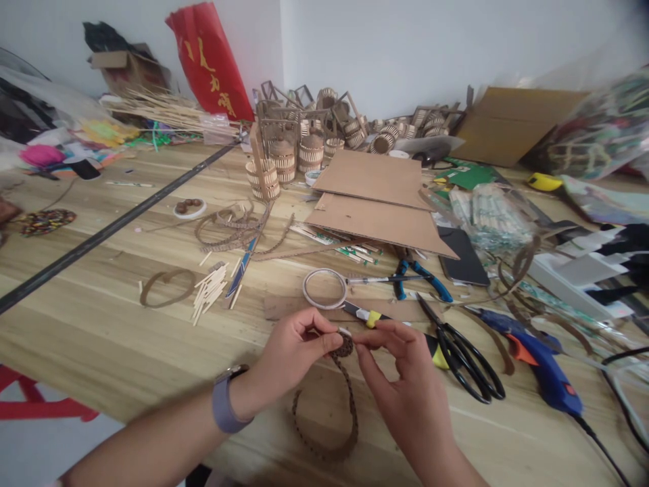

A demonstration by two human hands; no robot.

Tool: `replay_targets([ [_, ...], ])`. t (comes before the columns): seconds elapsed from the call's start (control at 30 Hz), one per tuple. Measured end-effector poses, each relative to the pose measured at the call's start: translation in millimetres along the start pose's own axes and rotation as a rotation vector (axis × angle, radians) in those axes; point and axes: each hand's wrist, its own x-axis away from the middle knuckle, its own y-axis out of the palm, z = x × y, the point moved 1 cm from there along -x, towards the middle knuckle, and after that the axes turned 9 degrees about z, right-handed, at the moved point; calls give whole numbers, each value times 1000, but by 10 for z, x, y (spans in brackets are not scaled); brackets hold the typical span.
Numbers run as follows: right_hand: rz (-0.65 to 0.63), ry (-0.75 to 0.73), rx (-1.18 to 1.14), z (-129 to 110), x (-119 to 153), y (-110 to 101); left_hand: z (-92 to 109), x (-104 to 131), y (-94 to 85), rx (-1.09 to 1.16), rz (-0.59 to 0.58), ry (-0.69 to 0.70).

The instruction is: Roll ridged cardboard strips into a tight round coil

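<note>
A small coil of brown corrugated cardboard strip [343,347] is pinched between the thumb and fingers of my left hand [299,348]. The strip's loose tail [353,412] hangs from the coil and curves round in a loop over the table. A short pale stick [345,332] lies against the coil's upper edge. My right hand [405,372] has its thumb and index fingertip closed at the right end of that stick, touching the coil's side; its other fingers are bent. The exact contact at the fingertips is partly hidden.
Black scissors [464,358], a blue glue gun [540,365] and a tape roll [324,289] lie close to my hands. Short wooden sticks [209,292] are piled at left. Cardboard sheets [375,216] and little stick buckets [263,177] stand farther back. A black bar [116,220] crosses the left side.
</note>
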Motion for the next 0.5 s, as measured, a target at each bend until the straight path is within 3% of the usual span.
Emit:
replay_targets([
  [0.33, -8, 44, -28, 30, -3, 24, 17, 34, 26, -92, 24, 50],
  [0.5, 27, 5, 69, 24, -3, 26, -22, 40, 29, -84, 21, 43],
])
